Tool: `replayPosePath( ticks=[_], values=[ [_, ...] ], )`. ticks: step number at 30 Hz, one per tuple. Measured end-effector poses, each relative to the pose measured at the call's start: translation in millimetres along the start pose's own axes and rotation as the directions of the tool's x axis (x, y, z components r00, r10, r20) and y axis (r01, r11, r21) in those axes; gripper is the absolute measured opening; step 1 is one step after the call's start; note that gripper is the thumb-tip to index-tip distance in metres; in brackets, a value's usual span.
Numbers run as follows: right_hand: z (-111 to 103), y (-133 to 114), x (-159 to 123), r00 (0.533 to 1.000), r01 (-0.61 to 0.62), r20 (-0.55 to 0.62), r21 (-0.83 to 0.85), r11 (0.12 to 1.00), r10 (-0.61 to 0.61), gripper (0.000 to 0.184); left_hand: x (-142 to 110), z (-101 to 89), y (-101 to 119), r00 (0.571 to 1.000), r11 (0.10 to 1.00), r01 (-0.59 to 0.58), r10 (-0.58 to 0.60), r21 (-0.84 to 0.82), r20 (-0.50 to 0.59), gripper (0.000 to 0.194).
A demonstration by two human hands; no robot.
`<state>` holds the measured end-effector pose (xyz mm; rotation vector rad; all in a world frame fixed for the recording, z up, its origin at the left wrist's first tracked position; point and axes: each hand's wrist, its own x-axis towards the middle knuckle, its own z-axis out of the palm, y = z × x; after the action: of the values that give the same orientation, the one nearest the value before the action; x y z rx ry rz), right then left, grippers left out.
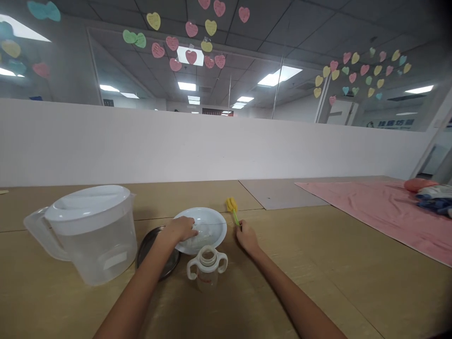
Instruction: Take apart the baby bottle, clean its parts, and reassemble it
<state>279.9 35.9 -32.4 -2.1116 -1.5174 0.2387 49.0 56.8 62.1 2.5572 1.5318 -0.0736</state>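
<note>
My left hand point(182, 229) reaches into a white bowl point(212, 221) that leans on a dark metal plate point(150, 245); its fingers are curled round a small clear object I cannot name. My right hand point(246, 236) is closed on the green handle of a yellow sponge brush point(231, 205), which points away from me beside the bowl. A clear baby bottle with two handles point(206, 268) stands open-topped just in front of the bowl, between my forearms.
A large clear water pitcher with a white lid point(88, 230) stands at the left on the wooden table point(318, 282). A pink cloth point(381, 212) with bundled items point(432, 193) covers the right. A white partition wall point(212, 146) runs behind.
</note>
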Motion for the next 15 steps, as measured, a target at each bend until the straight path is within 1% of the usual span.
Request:
replayPosePath(
  ticks=[5,9,15],
  values=[
    [2,4,5,0.999,-0.040,0.014,0.130,0.991,0.038,0.025,-12,-9.7,3,0.999,0.998,-0.035,0.037,-0.054,0.026,0.044],
    [5,10,10,0.999,-0.053,0.017,0.228,0.972,0.050,0.025,-15,-9.4,8,0.998,0.998,-0.026,0.030,-0.063,0.052,0.040],
    [8,14,12,0.998,-0.059,0.027,0.311,0.949,0.053,0.023,-11,-2.0,8,0.995,0.999,-0.014,0.018,-0.046,0.094,0.024]
  ],
)
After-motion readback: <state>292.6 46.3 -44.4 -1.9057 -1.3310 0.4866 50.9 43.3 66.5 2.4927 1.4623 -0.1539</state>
